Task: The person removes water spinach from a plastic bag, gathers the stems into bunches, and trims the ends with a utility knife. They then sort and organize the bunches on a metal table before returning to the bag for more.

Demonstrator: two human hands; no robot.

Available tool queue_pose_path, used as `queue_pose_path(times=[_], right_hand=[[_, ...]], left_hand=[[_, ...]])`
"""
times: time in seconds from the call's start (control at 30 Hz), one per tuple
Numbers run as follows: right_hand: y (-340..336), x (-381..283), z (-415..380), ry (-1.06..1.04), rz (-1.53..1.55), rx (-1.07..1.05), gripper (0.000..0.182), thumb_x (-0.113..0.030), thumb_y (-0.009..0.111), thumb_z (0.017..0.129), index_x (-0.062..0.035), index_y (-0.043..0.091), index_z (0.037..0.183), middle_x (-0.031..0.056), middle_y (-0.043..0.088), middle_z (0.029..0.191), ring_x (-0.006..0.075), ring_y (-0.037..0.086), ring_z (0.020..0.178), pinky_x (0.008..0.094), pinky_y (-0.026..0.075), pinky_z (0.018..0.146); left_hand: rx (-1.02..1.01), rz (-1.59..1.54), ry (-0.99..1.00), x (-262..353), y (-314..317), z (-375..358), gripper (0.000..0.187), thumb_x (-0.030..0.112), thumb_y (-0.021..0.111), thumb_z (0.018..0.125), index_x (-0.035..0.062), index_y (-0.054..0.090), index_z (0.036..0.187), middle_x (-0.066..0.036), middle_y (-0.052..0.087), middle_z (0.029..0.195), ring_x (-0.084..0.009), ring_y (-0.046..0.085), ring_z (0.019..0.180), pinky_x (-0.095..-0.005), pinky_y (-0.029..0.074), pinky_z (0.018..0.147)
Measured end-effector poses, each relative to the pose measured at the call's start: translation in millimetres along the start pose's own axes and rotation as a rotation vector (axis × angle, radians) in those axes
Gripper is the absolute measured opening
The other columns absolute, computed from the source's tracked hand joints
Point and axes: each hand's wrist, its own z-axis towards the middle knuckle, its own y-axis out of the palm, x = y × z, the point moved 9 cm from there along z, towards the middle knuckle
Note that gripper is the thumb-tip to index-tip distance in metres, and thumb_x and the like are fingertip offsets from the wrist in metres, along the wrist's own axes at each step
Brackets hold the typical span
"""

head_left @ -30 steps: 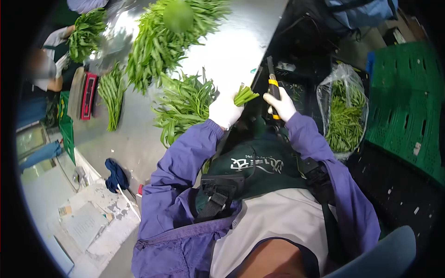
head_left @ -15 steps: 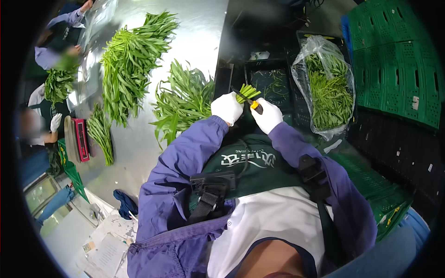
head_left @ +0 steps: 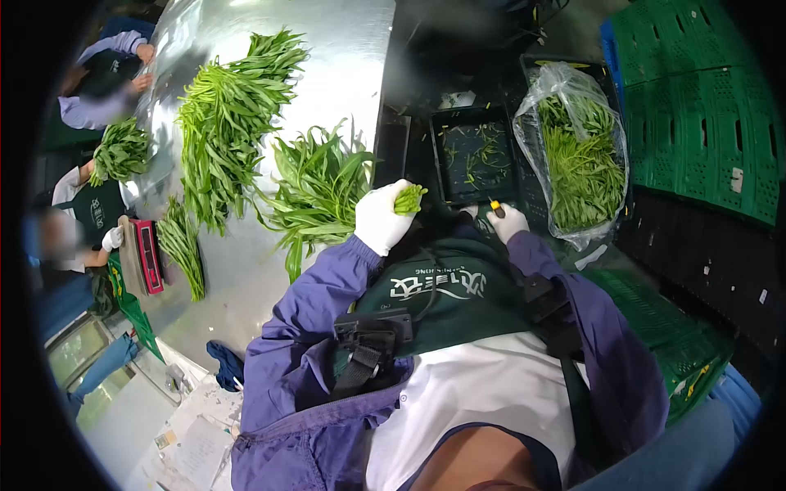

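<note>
Now head view only: left hand (head_left: 381, 218) in white glove, fingers wrapped tight round bunch of leafy green stems (head_left: 327, 192), cut ends (head_left: 409, 199) poking out at 3 o'clock of fist, leaves fanned over steel table (head_left: 327, 49) toward 9. Right hand (head_left: 508, 221) gloved, closed on yellow-handled knife (head_left: 494, 208), low at 3 o'clock of left hand. Black crate (head_left: 475, 159) with trimmings at 12. Bagged greens (head_left: 581, 164) at 2. Red scale (head_left: 147, 254) at 9.

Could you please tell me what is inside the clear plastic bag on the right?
The plastic bag holds a heap of green stems, seen through its open top and clear sides. Whatever lies beneath them is hidden.
</note>
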Motion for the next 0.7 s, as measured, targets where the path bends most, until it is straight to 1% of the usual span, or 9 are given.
queue_pose_path(times=[0.13,0.17,0.3,0.37,0.43,0.5,0.53,0.57,0.7], right_hand=[[9.5,-81.8,16.7,-0.204,0.320,-0.088,0.038,-0.034,0.068,0.079,-0.0031,0.059,0.100,0.0184,0.065,0.088,0.0343,0.063,0.086,0.0392,0.048,0.077],[23.5,-103.2,23.4,-0.261,0.386,-0.160,0.040,-0.034,0.068,0.079,-0.0035,0.058,0.103,0.0173,0.065,0.088,0.0334,0.063,0.086,0.0380,0.048,0.077],[29.5,-241.0,0.8,-0.280,0.369,-0.514,0.043,-0.035,0.067,0.081,-0.0048,0.055,0.110,0.0173,0.064,0.096,0.0298,0.062,0.091,0.0382,0.047,0.079],[40.1,-314.8,8.1,-0.718,0.505,-0.342,0.044,-0.036,0.066,0.082,-0.0025,0.055,0.108,0.0181,0.064,0.098,0.0297,0.061,0.093,0.0380,0.047,0.079],[60.3,-370.1,19.5,-0.775,0.464,-0.389,0.043,-0.032,0.063,0.085,0.0000,0.055,0.112,0.0198,0.063,0.102,0.0300,0.060,0.097,0.0372,0.046,0.082],[10.4,-446.6,-35.6,-1.124,-0.065,-0.047,0.043,-0.027,0.059,0.086,0.0003,0.053,0.118,0.0204,0.062,0.104,0.0294,0.060,0.098,0.0366,0.046,0.083],[-22.4,-460.6,-66.1,-1.206,0.313,0.056,0.040,-0.022,0.057,0.086,-0.0024,0.054,0.121,0.0184,0.063,0.102,0.0278,0.061,0.094,0.0371,0.046,0.082],[-12.3,-459.2,-60.9,-0.958,0.592,-0.158,0.034,-0.021,0.058,0.085,-0.0043,0.060,0.114,0.0151,0.064,0.098,0.0247,0.061,0.088,0.0367,0.047,0.080],[10.0,-481.6,-156.5,-1.053,0.359,-0.616,0.035,-0.028,0.068,0.079,-0.0063,0.065,0.107,0.0104,0.063,0.091,0.0221,0.059,0.084,0.0340,0.047,0.079]], left_hand=[[-0.033,-0.505,-0.197,-12.2,-38.2,-12.6,0.005,0.003,0.061,0.083,0.0024,0.061,0.088,-0.002,0.060,0.072,-0.0087,0.054,0.068,-0.0252,0.046,0.064],[-0.040,-0.787,-0.324,-23.8,-48.7,-16.6,0.004,0.003,0.058,0.086,0.0016,0.059,0.089,-0.003,0.059,0.069,-0.0106,0.054,0.067,-0.0260,0.046,0.066],[0.267,-1.061,-0.144,-39.0,-161.7,-27.4,0.014,0.012,0.054,0.090,-0.0004,0.060,0.094,-0.007,0.060,0.068,-0.0134,0.055,0.061,-0.0258,0.044,0.061],[0.359,-1.247,-0.163,-62.3,-187.2,-46.0,0.022,0.019,0.052,0.091,-0.0007,0.059,0.098,-0.009,0.061,0.073,-0.0169,0.056,0.069,-0.0305,0.045,0.071],[0.473,-1.449,-0.177,-80.9,-203.1,-66.0,0.022,0.020,0.053,0.091,0.0009,0.058,0.099,-0.010,0.062,0.081,-0.0182,0.057,0.075,-0.0332,0.045,0.075],[0.523,-1.491,-0.121,-91.0,-215.4,-83.8,0.021,0.022,0.054,0.091,0.0033,0.059,0.099,-0.010,0.062,0.090,-0.0202,0.058,0.083,-0.0362,0.047,0.079],[0.645,-1.528,-0.180,-104.1,-218.4,-96.8,0.020,0.023,0.055,0.091,0.0049,0.060,0.098,-0.009,0.063,0.092,-0.0210,0.057,0.087,-0.0381,0.045,0.085],[0.768,-1.567,-0.240,-118.1,-220.1,-111.4,0.020,0.025,0.056,0.091,0.0066,0.061,0.097,-0.008,0.063,0.094,-0.0217,0.057,0.090,-0.0400,0.043,0.091],[0.868,-1.624,-0.347,-147.4,-208.8,-138.1,0.022,0.025,0.055,0.091,0.0053,0.060,0.099,-0.010,0.063,0.097,-0.0232,0.059,0.092,-0.0392,0.047,0.087]])
